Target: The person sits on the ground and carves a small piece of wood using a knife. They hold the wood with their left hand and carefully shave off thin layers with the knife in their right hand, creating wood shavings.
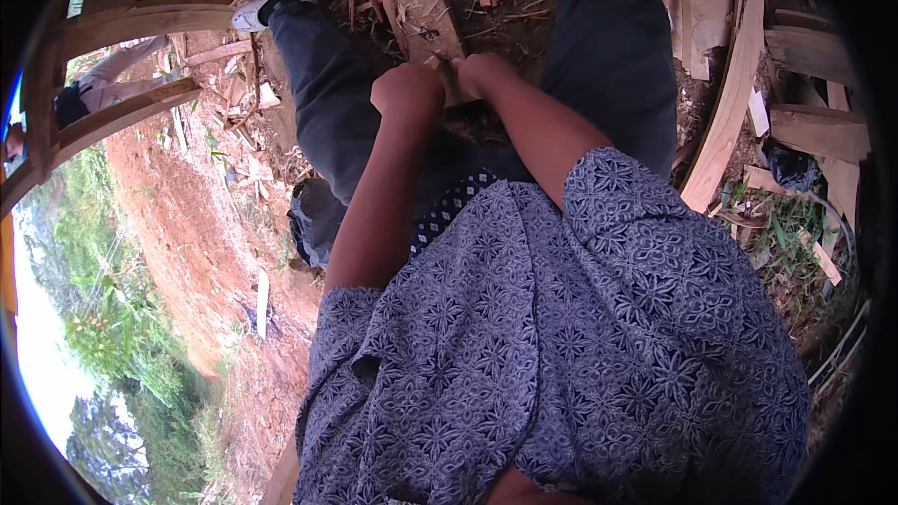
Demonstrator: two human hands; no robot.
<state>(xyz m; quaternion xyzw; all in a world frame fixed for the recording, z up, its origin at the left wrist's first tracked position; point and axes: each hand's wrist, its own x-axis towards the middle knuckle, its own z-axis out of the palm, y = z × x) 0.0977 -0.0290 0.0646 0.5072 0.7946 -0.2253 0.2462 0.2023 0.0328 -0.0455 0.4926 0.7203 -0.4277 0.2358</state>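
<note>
My left hand [409, 91] is closed in a fist, its fingers turned away from view. Close beside it, my right hand [484, 75] is curled closed as well. A small pale wood tip and a thin dark piece show in the gap between the two hands; which hand grips which, I cannot tell. Just beyond them a flat wooden board [426, 21] lies on the ground between my legs, with a small dark mark or object on it. Part of the board runs under my hands and is hidden there.
Long planks [732, 98] lean at the right beside stacked timber [816, 131]. A curved wooden frame [140, 23] stands at the left, with another person [94, 93] behind it. A dark plastic bag [316, 220] sits by my left leg. Wood scraps and shavings litter the dirt.
</note>
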